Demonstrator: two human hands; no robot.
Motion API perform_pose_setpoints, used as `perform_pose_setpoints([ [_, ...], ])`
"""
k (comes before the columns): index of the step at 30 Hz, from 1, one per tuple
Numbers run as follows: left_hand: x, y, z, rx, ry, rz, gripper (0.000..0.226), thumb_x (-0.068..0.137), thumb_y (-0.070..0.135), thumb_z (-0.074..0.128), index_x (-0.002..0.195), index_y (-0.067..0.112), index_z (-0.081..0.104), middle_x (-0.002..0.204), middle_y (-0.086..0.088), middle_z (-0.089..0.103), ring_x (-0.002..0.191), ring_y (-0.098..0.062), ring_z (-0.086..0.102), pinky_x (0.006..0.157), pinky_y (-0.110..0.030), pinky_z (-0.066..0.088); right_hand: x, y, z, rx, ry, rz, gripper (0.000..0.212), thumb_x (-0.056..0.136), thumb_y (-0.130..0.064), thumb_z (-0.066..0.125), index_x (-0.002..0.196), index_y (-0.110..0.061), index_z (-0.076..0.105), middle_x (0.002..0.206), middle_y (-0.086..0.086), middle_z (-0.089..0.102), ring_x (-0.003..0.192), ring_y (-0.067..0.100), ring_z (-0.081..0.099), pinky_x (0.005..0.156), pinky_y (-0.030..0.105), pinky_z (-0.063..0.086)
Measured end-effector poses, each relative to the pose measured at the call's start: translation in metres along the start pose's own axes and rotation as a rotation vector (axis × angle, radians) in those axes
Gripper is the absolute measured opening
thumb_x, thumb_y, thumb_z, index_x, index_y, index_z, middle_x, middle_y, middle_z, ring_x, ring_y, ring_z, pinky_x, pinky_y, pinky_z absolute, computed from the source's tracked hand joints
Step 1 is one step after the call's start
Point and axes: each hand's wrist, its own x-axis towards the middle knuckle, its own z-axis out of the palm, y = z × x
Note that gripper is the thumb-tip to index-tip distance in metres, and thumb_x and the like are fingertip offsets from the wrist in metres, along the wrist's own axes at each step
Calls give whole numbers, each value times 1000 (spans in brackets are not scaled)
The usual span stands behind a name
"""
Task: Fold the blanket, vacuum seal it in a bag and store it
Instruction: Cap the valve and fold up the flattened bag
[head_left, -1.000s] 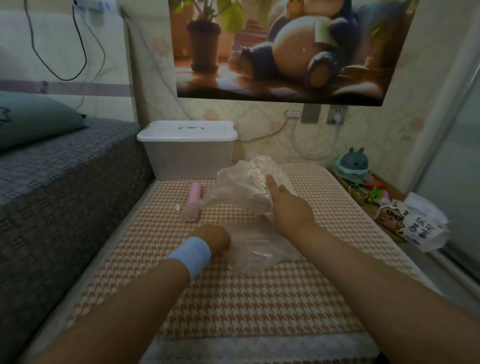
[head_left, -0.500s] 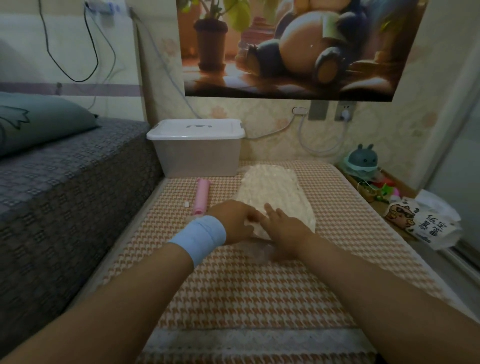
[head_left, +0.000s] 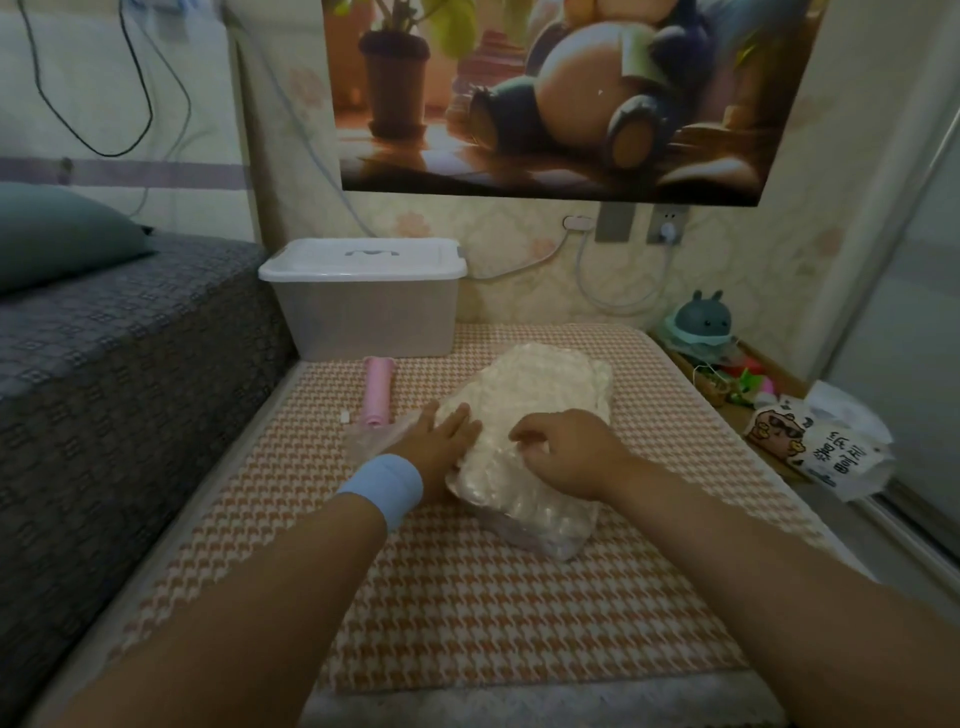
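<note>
Reaching forward from the near edge with both bare forearms over an orange-and-white houndstooth mat (head_left: 467, 613), a pale blue wristband (head_left: 387, 486) round the left wrist. Pressing the left hand (head_left: 436, 441) flat, fingers straight and close together, against the left side of the bagged bundle, palm over a loose flap of clear plastic. Pinching the top of the clear bag (head_left: 545, 519) with the right hand (head_left: 561, 452), fingers curled down onto the plastic, thumb hidden beneath. Wrapped inside that bag: the cream blanket (head_left: 540, 400), folded into a lumpy bundle and lying on the middle of the mat.

Lying lengthwise just left of the bundle: a pink tube (head_left: 378, 392), with a small white bit (head_left: 344, 417) beside its near end. Standing behind it at the mat's far left corner: a translucent storage box (head_left: 366, 312) with its white lid on. Rising along the left: a grey patterned bed (head_left: 130, 364) bearing a teal pillow (head_left: 57, 234).

Off the mat's right edge: a white packet (head_left: 815, 447) printed with a cartoon face in sunglasses and dark characters, upside down and too blurred to read. Further back on that side: a round teal toy (head_left: 704, 317) with two ears. Hanging on the far wall: a poster (head_left: 561, 93) showing a plump cartoon creature lying beside a potted plant, and under it a plugged wall socket (head_left: 667, 228).
</note>
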Motion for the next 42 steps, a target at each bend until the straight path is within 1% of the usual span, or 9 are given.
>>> perform_pose_setpoints([
  [5, 0, -3, -5, 159, 34, 99, 74, 98, 42, 44, 154, 26, -2, 162, 3, -1, 145, -44, 0, 120, -48, 2, -3, 32, 12, -182, -401, 179, 78, 95, -38, 43, 156, -42, -6, 166, -3, -12, 153, 23, -4, 120, 58, 0],
  [10, -12, 3, -26, 93, -224, -14, 76, 95, 37, 45, 153, 32, -4, 160, 12, -10, 147, -31, -11, 118, -53, 5, -2, 13, 15, -245, -284, 155, 79, 90, -54, 46, 158, -30, 13, 161, 11, 22, 139, 33, 37, 114, 40, 30],
  [15, -15, 23, -63, -102, -102, -149, 48, 99, 35, 31, 142, 17, 44, 150, -11, 38, 137, -32, 36, 114, -42, 28, -14, -24, 4, -395, -103, 4, 40, 91, -45, 45, 118, -23, 63, 100, 2, 67, 89, 21, 62, 75, 31, 41],
  [19, -31, 60, -38, -100, -216, -136, 78, 87, 72, 32, 152, 38, 5, 162, -3, -2, 145, -41, -6, 116, -54, 1, -15, -29, -9, -358, 7, -95, 38, 84, -43, 36, 68, -19, 62, 61, -4, 53, 55, 12, 43, 56, 29, 31],
  [23, -28, 62, -24, -44, -156, -12, 92, 81, 76, 42, 151, 39, -5, 161, -2, -13, 142, -42, -22, 115, -59, -7, -13, 4, -14, -292, 27, -78, 42, 85, -43, 41, 113, -29, 68, 112, -4, 68, 103, 17, 58, 96, 37, 42],
  [26, -28, 55, -23, 9, -152, 121, 87, 86, 69, 43, 151, 38, -7, 160, -1, -16, 144, -29, -23, 116, -54, -11, -17, 29, 0, -247, -262, 38, 61, 94, -62, 31, 153, -47, 19, 166, -3, 8, 152, 24, 5, 118, 61, -1],
  [29, -23, 44, -23, 55, -140, 142, 84, 87, 70, 41, 150, 43, -8, 160, 0, -18, 144, -26, -24, 116, -51, -11, -17, 41, 11, -132, -343, 172, 69, 91, -75, 27, 151, -55, 0, 166, -7, -6, 152, 26, -1, 119, 60, 6],
  [35, -12, 49, -34, 49, -221, -9, 98, 83, 62, 55, 151, 37, -12, 157, 1, -27, 143, -29, -26, 116, -57, -6, -3, 47, -5, -322, -55, 135, 61, 90, -69, 37, 136, -32, 52, 133, 0, 54, 116, 23, 54, 102, 45, 34],
  [42, 8, 74, -45, -11, -260, -111, 101, 77, 83, 35, 152, 32, -9, 157, -3, -27, 143, -38, -23, 114, -59, -7, -11, 60, 9, -291, 244, 44, 35, 82, -54, 45, 92, -24, 60, 97, -2, 55, 98, 23, 52, 104, 48, 29],
])
